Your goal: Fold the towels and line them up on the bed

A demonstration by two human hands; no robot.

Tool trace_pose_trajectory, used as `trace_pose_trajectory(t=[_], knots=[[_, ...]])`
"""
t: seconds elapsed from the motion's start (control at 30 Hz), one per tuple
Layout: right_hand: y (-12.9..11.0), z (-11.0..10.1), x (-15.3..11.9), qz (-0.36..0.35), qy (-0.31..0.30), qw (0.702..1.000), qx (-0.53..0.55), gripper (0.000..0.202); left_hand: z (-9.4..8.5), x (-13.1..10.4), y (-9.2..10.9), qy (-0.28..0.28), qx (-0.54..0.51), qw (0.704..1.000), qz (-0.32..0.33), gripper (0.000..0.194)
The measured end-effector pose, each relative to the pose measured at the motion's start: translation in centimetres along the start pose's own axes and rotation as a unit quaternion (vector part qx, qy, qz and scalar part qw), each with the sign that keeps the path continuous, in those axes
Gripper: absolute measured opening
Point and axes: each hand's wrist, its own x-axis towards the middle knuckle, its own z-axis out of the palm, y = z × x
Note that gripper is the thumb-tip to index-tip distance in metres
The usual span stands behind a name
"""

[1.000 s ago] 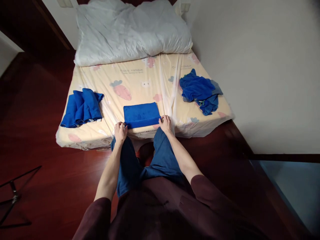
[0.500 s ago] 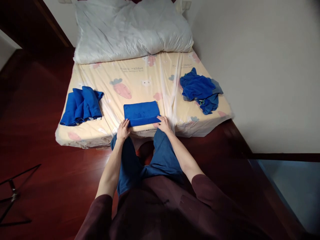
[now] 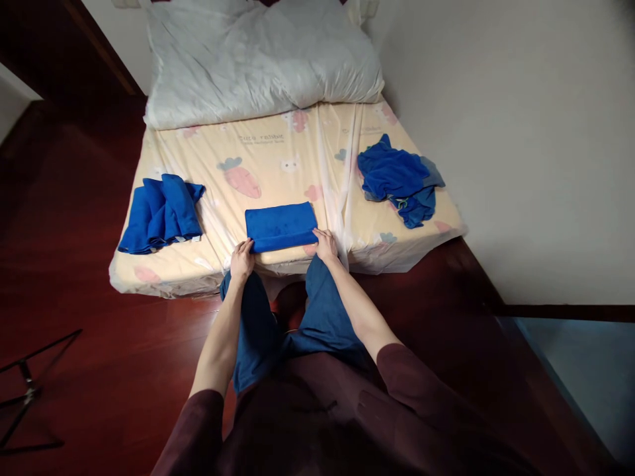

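A blue towel [image 3: 281, 227], folded into a flat rectangle, lies on the bed near its front edge. Along the towel's near edge runs a turned-over or rolled strip. My left hand [image 3: 242, 259] is closed on the near left corner, fingertips on top of the cloth. At the near right corner my right hand [image 3: 326, 245] grips the towel in the same way; both thumbs are mostly hidden. To the left rest several rolled or folded blue towels [image 3: 161, 215], side by side. A loose, crumpled heap of blue cloths [image 3: 397, 175] lies to the right.
The bed [image 3: 278, 149] has a cream sheet printed with carrots and rabbits, under a thin clear cover. A pale wrapped quilt or pillow [image 3: 262, 63] fills its far end. White wall [image 3: 506, 145] borders the right side. Black tripod legs [image 3: 30, 393] stand on the dark red floor at left.
My left hand has shifted slightly outward at the towel's corner, and its fingers have closed on the edge. The right hand stays at its corner. The other cloths have not moved.
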Motion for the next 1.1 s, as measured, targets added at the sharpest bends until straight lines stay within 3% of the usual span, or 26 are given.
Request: trace_pose_trajectory(t=[0.33,0.5,0.7,0.9,1.1], knots=[[0.0,-0.4,-1.1,0.000,0.041,0.999,0.007,0.048,-1.2,-0.7,0.8,0.006,-0.003,1.000,-0.020,0.058],[1.5,-0.1,-2.0,-0.013,0.055,0.998,0.042,0.040,-1.5,-1.8,1.3,0.010,-0.007,0.999,-0.052,0.042],[3.4,1.1,-1.1,-0.020,0.072,0.994,0.079,0.037,-1.0,-1.5,0.9,0.033,-0.054,0.995,-0.072,0.037],[3.7,1.4,0.3,0.022,0.044,0.995,0.082,0.036,-0.6,-0.7,0.4,0.048,-0.070,0.992,-0.095,0.038],[3.6,1.7,0.5,0.045,0.070,0.994,0.071,0.038,-0.3,-0.4,0.5,0.055,-0.080,0.989,-0.113,0.041]])
